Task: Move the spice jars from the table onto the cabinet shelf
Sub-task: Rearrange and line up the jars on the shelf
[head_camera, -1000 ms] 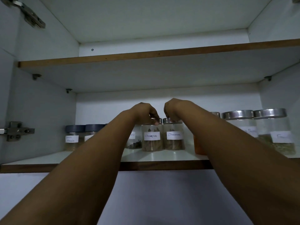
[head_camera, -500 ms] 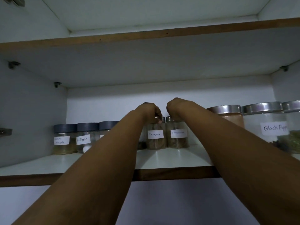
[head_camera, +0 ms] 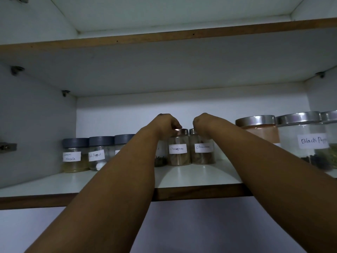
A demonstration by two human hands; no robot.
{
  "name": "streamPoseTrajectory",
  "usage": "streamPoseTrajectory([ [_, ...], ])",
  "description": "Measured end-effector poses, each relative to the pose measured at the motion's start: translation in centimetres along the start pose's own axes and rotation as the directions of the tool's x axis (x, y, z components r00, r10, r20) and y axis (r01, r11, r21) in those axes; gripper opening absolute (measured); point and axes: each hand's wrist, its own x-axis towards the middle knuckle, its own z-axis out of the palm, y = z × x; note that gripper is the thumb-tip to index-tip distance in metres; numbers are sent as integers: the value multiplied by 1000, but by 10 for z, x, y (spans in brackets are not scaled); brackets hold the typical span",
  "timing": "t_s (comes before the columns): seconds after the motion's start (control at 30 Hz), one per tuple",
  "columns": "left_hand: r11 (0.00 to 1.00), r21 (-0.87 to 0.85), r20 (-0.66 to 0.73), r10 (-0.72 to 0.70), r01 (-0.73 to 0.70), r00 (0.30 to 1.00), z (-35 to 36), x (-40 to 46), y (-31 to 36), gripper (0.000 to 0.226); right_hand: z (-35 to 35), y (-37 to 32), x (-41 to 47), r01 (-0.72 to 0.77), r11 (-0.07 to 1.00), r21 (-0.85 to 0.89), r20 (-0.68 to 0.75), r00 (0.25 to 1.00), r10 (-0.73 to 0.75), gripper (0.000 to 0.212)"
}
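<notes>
Placement step in hand: two cinnamon jars are set upright, side by side, mid-shelf near the back wall. Left hand (head_camera: 166, 125) is curled over the lid of the left cinnamon jar (head_camera: 178, 149); right hand (head_camera: 202, 126) is clamped on the right cinnamon jar (head_camera: 202, 148). Both jars rest on the cabinet shelf (head_camera: 200, 177), between grey-lidded jars (head_camera: 75, 154) and a Black Pepper jar (head_camera: 303, 139). Next, probably: fingers to be released w/o tipping, arms drawn back.
</notes>
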Motion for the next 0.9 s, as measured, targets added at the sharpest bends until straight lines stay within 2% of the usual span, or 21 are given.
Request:
streamPoseTrajectory([
  [0.47,1000,22,-27,-10,11,1000,-1,9,1,27,7,0,6,-14,1000,23,-49,999,15,34],
  [0.6,1000,-11,-100,-3,2,995,-2,9,4,38,9,-1,17,-70,994,90,-51,996,75,57],
  [0.7,999,-24,-158,23,-27,987,-5,11,7,41,1,-1,14,-117,978,174,-239,958,157,61],
  [0.8,997,-31,-238,67,-76,969,-7,10,5,40,-2,-7,5,-98,985,144,-438,886,152,50],
  [0.9,997,30,-314,76,-71,946,-7,3,5,31,-5,-17,-6,-67,992,111,-571,813,118,44],
])
